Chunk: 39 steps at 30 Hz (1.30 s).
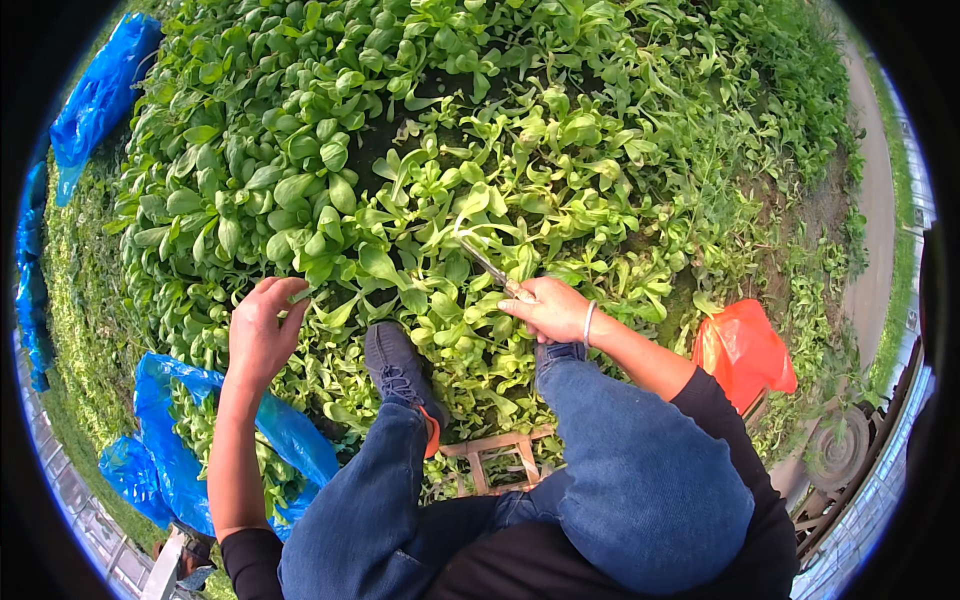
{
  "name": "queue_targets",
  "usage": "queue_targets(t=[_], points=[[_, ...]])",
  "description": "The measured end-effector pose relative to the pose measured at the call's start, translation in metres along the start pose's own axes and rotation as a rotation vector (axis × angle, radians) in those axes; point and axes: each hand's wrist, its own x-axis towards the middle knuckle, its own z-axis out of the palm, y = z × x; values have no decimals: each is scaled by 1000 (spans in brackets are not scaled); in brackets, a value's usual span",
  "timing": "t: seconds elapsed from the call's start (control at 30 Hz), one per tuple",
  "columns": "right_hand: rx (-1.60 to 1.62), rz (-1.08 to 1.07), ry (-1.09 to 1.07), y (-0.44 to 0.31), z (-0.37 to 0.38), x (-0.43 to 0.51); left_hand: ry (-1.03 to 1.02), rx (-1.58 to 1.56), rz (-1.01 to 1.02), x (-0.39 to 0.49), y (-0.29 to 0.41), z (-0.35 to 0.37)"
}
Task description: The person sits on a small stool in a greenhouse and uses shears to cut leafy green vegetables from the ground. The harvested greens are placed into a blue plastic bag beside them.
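My right hand (551,309) grips the handle of a narrow metal-bladed hand tool (487,264). Its blade points up and left into leafy greens (450,180), where a pale curved piece at the tip could be stem or metal. Beside the larger plants on the left, my left hand (266,326) pinches a small green leaf piece (301,295) between thumb and fingers. Below that forearm, a blue plastic bag (176,480) lies open with cut greens (277,480) inside. Part of its contents is hidden by my arm.
A wooden slatted frame (480,461) sits under me, between my legs. An orange plastic bag (742,349) stands at my right. Other blue plastic bags (109,86) lie far left. A wheel (836,450) and a path (870,247) are at the right edge.
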Motion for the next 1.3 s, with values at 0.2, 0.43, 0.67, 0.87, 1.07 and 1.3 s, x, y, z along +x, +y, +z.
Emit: queue_targets(t=[0.2,0.43,0.67,0.87,1.07,1.3], points=[[596,-102,160,-9,-52,13,-240,130,398,86,61,26],[604,-173,222,-10,-75,-1,-320,46,376,126,100,86],[760,-169,190,-3,-61,1,-355,-282,226,121,72,109],[823,-192,95,-11,-65,11,-258,-643,-14,110,41,63],[781,-238,124,-22,-60,21,-136,-30,639,107,80,123],[823,-225,132,-25,-67,17,-248,-1059,-112,117,32,100]])
